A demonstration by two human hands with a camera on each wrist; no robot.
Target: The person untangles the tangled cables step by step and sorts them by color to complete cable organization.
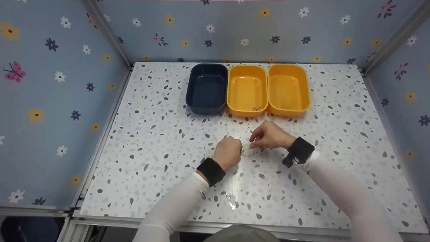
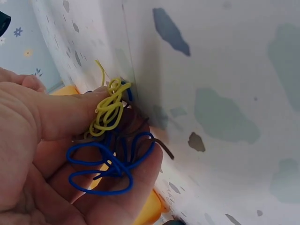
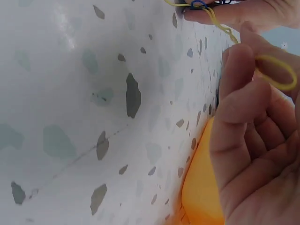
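Observation:
Near the middle of the table, my left hand [image 1: 228, 153] holds a small tangle of thin wires between its thumb and fingers. The left wrist view shows a coiled yellow wire [image 2: 110, 108], looped blue wire [image 2: 101, 192] and brown wire ends [image 2: 164, 148] in that bunch. Just to its right, my right hand [image 1: 271, 135] pinches the yellow wire between thumb and forefinger. In the right wrist view a yellow wire loop [image 3: 281, 88] sticks out beyond those fingers, while a strand runs back to the left hand. Few small bent wire pieces [image 1: 257, 109] lie in the middle bin.
Three bins stand side by side behind the hands: a dark blue bin [image 1: 188, 90], a middle yellow bin [image 1: 247, 113] and a right yellow bin [image 1: 290, 113]. Flower-patterned panels [image 1: 228, 30] enclose the speckled table [image 1: 151, 141] at the back and both sides.

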